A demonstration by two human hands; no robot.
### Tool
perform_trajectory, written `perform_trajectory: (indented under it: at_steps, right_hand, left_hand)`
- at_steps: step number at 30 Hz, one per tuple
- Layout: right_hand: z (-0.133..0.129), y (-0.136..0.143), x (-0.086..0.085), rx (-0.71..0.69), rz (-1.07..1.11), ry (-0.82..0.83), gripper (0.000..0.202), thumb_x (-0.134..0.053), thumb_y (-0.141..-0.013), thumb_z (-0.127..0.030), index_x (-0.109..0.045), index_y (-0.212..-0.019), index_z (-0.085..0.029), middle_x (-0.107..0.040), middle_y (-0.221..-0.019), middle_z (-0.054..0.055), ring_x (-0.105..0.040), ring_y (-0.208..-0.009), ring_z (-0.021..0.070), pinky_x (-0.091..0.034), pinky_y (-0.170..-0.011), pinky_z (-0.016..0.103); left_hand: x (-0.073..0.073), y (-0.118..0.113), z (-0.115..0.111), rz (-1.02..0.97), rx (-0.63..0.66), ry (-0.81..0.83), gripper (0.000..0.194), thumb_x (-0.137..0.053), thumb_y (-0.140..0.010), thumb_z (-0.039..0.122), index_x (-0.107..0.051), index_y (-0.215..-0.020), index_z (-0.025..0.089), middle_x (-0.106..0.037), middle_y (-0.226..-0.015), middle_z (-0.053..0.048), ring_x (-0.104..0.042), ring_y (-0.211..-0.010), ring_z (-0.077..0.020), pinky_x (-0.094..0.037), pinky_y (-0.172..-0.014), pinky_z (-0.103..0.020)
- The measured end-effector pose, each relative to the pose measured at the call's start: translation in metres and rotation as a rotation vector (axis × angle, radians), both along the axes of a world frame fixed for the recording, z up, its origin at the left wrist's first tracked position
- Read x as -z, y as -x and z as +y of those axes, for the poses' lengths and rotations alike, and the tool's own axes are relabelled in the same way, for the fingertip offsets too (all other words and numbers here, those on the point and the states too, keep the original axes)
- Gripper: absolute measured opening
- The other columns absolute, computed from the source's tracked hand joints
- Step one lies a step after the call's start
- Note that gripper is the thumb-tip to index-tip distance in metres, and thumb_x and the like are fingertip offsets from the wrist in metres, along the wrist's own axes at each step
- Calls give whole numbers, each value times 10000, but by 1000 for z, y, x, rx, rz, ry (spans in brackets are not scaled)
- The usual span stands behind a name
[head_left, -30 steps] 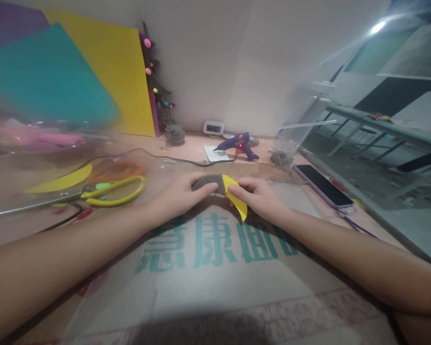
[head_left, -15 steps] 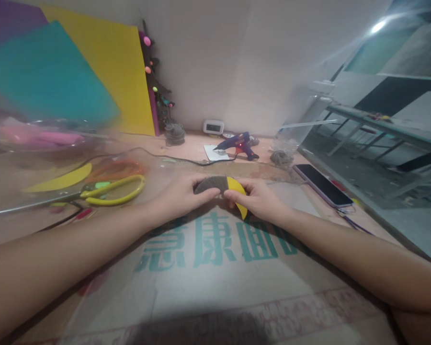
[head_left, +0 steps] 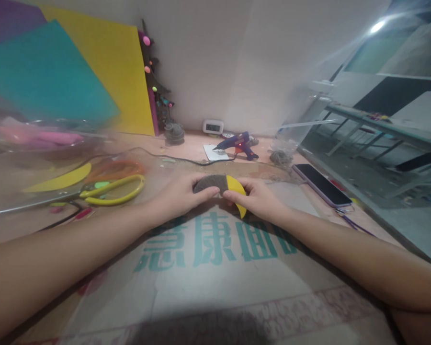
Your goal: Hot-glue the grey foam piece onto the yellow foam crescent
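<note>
Pink worktop [head_left: 190, 143], wide and slightly worn, spans the view, with a pale sheet printed with large turquoise characters [head_left: 208, 292] covering its near part. At left lies a pair of yellow-handled metal scissors [head_left: 88, 194]; at right, a dark-screened phone in a pale mauve case [head_left: 321, 185].

Between them, the person's bare left hand [head_left: 181, 196] and right hand [head_left: 262, 199] meet above the sheet. Behind them rests a dark blue and orange glue gun [head_left: 239, 143] (a small red light shows on it).

Held between both hands is a thin yellow crescent [head_left: 241, 212], its left portion covered by grey strand [head_left: 213, 182], its right portion bare, the right tip pointing down. Good handling here would likely mean keeping the strands flat, close and even, pressing the last one firmly at the straight border without bending the curve.

Both hands are closed in a light pinch, leaving no gap beyond the piece's thickness. The left thumb lies along the grey portion; the right thumb crosses the yellow beside the border, the two tips nearly meeting. Most of the supporting fingers are hidden behind.
</note>
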State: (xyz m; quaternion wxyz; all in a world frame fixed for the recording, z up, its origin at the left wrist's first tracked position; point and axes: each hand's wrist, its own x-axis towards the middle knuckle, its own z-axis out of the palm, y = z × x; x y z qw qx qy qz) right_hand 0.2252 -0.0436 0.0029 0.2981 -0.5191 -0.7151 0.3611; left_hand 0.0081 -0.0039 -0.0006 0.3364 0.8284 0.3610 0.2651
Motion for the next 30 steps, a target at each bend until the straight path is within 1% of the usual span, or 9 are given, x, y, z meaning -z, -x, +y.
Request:
perform_trajectory:
  at_steps: [2, 5, 9, 13, 18, 21, 24, 26, 30]
  right_hand:
    - [0, 0, -2, -1, -24, -6, 315, -626, -854, -443, -630, -706, -164, -665, -676, 11, -590, -577, 120, -433, -549, 230]
    - [-1, 0, -3, 4, -53, -20, 342, -615, -863, -450, -628, -672, -167, -660, -653, 10, -580, -566, 118, -427, -553, 232]
    - [0, 0, -2, 22, -21, -26, 346, -612, -868, -463, -625, -689, -166, -657, -646, 7, -573, -569, 115, -427, -556, 228]
    - [1, -1, -1, -8, 13, -37, 408, -548, -902, -493, -624, -674, -163, -641, -644, 8, -558, -573, 108, -425, -569, 228]
    - [-1, 0, -4, 35, 6, 17, 338, -636, -832, -494, -624, -746, -167, -665, -694, 11, -594, -608, 132, -442, -567, 236]
    - [-1, 2, -6, 46, 2, 29, 308, -637, -830, -465, -611, -751, -168, -663, -690, 10, -592, -598, 132, -444, -560, 239]
    - [-1, 2, -5, 25, 3, 42, 294, -630, -836, -438, -603, -729, -166, -654, -682, 10, -581, -592, 127, -441, -559, 239]
    - [-1, 2, -4, 0, 8, 56, 298, -625, -839, -447, -612, -751, -163, -655, -702, 15, -579, -607, 129, -442, -564, 241]
    - [0, 0, 0, -15, -9, 34, 335, -621, -841, -490, -638, -822, -156, -650, -746, 24, -573, -642, 136, -444, -579, 247]
  left_hand:
    - [-1, 0, -1, -5, 5, 18, 348, -522, -888, 478, -693, -927, 177, -644, -692, 5, -577, -668, -160, -428, -617, -249]
    - [-2, 0, -2, -12, -3, 33, 364, -518, -885, 493, -692, -913, 174, -642, -681, 2, -580, -659, -163, -427, -604, -251]
    - [-3, -1, -3, -27, -12, 40, 321, -532, -882, 455, -689, -937, 180, -638, -643, 13, -590, -648, -169, -426, -591, -249]
    - [-3, -1, -4, -34, -18, 36, 300, -533, -884, 424, -692, -969, 184, -633, -624, 22, -583, -626, -163, -419, -584, -245]
    - [-4, -1, -3, 3, 1, 34, 296, -539, -879, 419, -690, -938, 171, -622, -625, 24, -560, -603, -150, -409, -576, -240]
    - [-2, 0, -2, -8, 28, 33, 303, -531, -885, 432, -690, -930, 178, -635, -646, 19, -567, -614, -152, -414, -577, -241]
    - [1, 0, -1, -32, -7, 59, 349, -529, -886, 485, -689, -957, 183, -644, -648, 10, -576, -619, -162, -420, -569, -247]
    - [2, 1, -1, -47, -41, 69, 384, -534, -880, 522, -687, -971, 182, -643, -643, 7, -579, -617, -164, -425, -566, -250]
    - [2, 1, -1, -57, -61, 57, 385, -532, -881, 521, -687, -968, 180, -639, -632, 8, -586, -624, -165, -440, -576, -254]
